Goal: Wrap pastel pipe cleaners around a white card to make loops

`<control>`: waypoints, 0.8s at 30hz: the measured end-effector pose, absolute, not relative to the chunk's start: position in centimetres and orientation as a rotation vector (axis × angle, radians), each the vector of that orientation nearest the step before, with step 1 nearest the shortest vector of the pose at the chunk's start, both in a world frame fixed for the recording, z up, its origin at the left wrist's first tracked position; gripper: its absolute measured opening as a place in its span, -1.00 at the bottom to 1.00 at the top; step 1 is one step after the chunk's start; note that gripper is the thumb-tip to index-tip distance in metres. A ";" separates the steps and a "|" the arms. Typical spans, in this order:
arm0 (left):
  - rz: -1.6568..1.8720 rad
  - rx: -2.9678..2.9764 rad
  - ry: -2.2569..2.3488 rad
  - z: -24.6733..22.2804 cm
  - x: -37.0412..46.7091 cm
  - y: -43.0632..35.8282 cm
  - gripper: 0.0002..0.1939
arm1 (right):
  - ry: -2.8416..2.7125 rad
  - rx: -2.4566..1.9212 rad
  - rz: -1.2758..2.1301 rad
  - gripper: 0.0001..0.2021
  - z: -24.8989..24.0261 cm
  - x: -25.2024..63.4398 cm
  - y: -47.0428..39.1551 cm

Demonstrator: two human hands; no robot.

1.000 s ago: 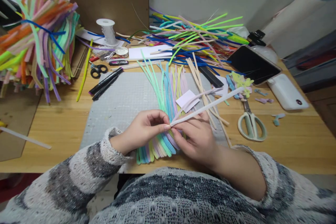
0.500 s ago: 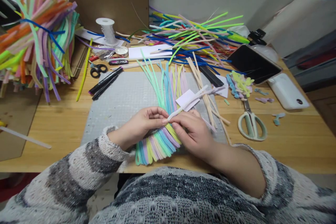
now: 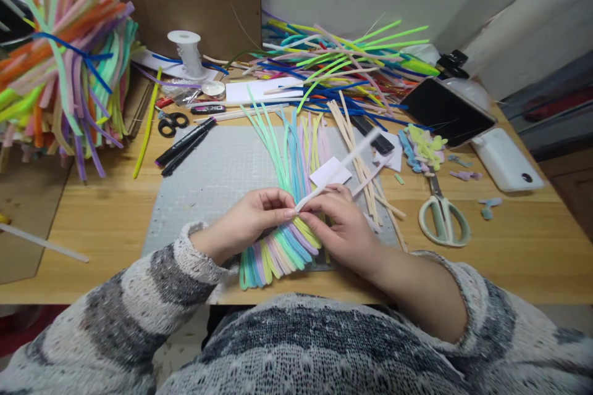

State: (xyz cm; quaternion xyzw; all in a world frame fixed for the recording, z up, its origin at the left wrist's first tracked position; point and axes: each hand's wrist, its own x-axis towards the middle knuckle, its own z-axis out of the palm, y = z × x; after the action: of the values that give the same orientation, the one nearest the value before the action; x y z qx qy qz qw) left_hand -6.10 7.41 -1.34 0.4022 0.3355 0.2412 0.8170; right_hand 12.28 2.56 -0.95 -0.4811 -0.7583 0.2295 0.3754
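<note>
Centre of frame: left hand (image 3: 264, 219) and right hand (image 3: 345, 231) pinch a fuzzy white stem (image 3: 356, 152); pastel looped stems (image 3: 278, 253) below appear formed, loose strands (image 3: 295, 142) above seemingly unfinished.

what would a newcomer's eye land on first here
Probably the big bundle of colourful fuzzy stems at the far left, tied with a blue one. Then the looser bright heap at the back, and the pastel fringe in front, below the left hand and right hand.
</note>
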 end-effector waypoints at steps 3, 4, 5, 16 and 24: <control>0.557 0.847 0.719 -1.5 -6.0 7.3 -0.80 | -1.896 -1.231 0.613 -0.95 -1.1 12.3 2.7; 0.559 0.829 0.711 -1.6 -6.0 7.3 -0.76 | -1.887 -1.232 0.617 -0.95 -1.1 12.3 2.8; 0.550 0.811 0.703 -1.8 -6.0 7.3 -0.72 | -1.877 -1.234 0.621 -0.95 -1.1 12.3 2.8; 0.537 0.940 0.820 -2.1 -6.2 7.4 -0.82 | -1.792 -1.331 0.697 -0.96 -1.2 12.2 2.8; 0.527 0.880 0.769 -2.0 -6.2 7.4 -0.84 | -1.797 -1.365 0.750 -0.93 -1.5 12.3 2.9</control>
State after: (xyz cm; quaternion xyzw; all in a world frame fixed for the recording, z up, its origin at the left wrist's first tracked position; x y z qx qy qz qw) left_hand -6.16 7.37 -2.04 0.4105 0.3587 0.2456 0.8016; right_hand 12.28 2.89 -1.48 -0.5326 -0.7012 0.2928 0.3727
